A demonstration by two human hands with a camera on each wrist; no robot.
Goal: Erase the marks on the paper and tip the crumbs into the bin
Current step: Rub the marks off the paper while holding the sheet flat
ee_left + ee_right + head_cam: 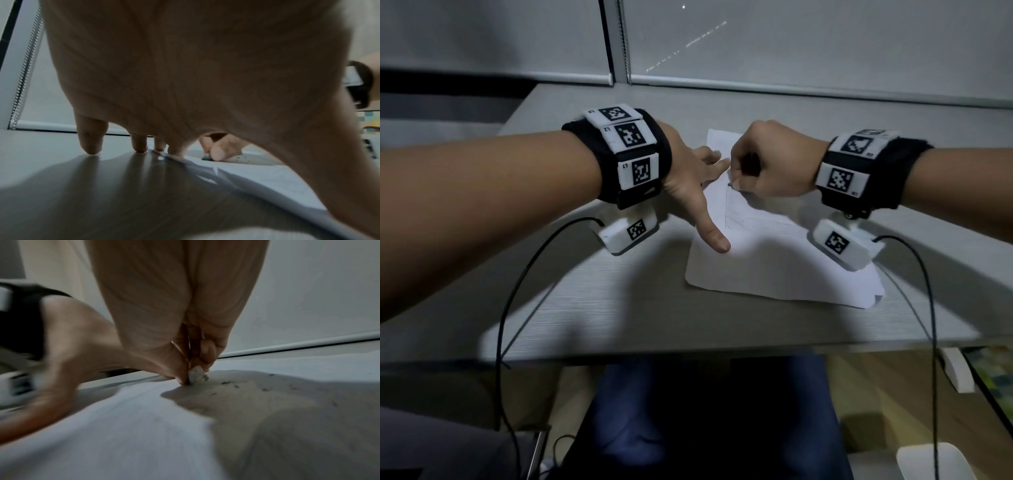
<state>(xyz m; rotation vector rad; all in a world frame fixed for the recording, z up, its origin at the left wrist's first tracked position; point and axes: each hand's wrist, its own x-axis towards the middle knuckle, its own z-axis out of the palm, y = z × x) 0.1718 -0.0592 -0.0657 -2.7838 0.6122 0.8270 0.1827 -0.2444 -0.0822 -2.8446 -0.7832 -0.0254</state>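
Grey wood-grain desk (592,291) stands against a window with lowered grey blinds (825,44); a bead chain (22,78) hangs at the left side of the blind. On the desk lies the white paper (774,270), a little turned, with its far end near the window sill and its near right corner slightly curled. The near edge of the paper is well back from the near edge of the desk, and a wide band of bare desk is between them. To the left of the paper the desk surface is bare up to its left edge.

Left hand (688,178) lies spread with straight fingers. Its thumb (714,233) presses on the left part of the paper, and the fingertips (90,146) touch the desk and the left edge of the sheet. Right hand (767,161) is curled and pinches a small white eraser (197,376) between thumb and fingers; the eraser touches the paper in its far part, just beside the left fingers. Faint pencil lines (753,216) are seen on the middle of the sheet. Dark crumbs (246,386) lie scattered on the paper to the right of the eraser.

Both wrists wear black bands with coded markers, and black cables (517,274) hang from them over the near desk edge. Under the desk the person's dark blue trousers (688,411) are visible. At the lower right of the head view a white rounded object (935,462) stands on the floor; I cannot tell if it is the bin or what is inside.
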